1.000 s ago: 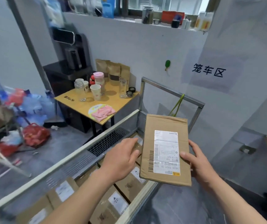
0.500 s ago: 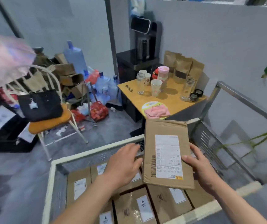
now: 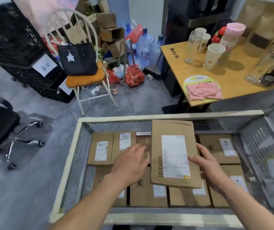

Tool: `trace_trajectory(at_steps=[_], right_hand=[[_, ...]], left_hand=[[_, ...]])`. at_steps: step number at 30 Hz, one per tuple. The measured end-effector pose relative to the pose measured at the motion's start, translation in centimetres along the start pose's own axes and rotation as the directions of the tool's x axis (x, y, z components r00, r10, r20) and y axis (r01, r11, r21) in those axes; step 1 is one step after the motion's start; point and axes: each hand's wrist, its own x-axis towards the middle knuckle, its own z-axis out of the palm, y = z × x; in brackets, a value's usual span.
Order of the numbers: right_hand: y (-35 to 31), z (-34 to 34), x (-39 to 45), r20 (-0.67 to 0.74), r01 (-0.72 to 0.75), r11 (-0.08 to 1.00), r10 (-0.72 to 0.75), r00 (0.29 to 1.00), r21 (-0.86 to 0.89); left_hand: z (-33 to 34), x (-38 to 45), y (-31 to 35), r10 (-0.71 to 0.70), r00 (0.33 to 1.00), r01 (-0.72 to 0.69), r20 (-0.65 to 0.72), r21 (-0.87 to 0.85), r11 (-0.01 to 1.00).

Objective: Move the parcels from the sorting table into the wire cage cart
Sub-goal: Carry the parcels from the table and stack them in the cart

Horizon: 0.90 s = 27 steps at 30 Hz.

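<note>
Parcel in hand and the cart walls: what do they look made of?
Parcel: plain brown cardboard, matte, with creased edges and a white printed paper label. Cart walls: thin grey metal wire mesh, slightly shiny; the top rim looks wrapped in pale tape or foam, unclear which.

Even indoor light, soft motion blur, wide-angle edge warping.
</note>
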Motion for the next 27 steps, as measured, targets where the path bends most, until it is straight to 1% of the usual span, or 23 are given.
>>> trace_trajectory(at_steps=[4,10,15,18,24,27], right_hand=[[3.4,1.4,2.3,-0.01,-0.089,0.996,0.089,0.996,-0.016],[9.1,3.1,7.2,-0.061,-0.19,0.981,0.188,0.98,-0.032],[13.3,4.8,11.4,-0.055,-0.279,0.959,0.276,0.96,-0.053],[15.5,5.7,13.7,-0.035,-0.295,0.952,0.293,0.955,-0.086],[19.5,6.8,18.9,-0.047,-0.35,0.922,0.348,0.936,-0.166],[20.7,7.3,21.8,-0.047,-0.342,0.924,0.339,0.939,-0.17]], left_hand=[[2.5,1.3,-3.0,-0.024,0.999,0.025,0.04,-0.008,1.0],[6.7,4.8,-7.8,-0.043,0.995,0.043,0.095,0.006,0.999],[10.3,7.9,-11.5,-0.067,0.987,0.064,0.145,0.025,0.998],[12.9,9.6,-13.4,-0.09,0.979,0.084,0.184,0.036,0.996],[17.7,13.1,-16.0,-0.109,0.96,0.098,0.259,0.053,0.994],[20.1,15.1,-17.1,-0.113,0.954,0.099,0.277,0.063,0.993]])
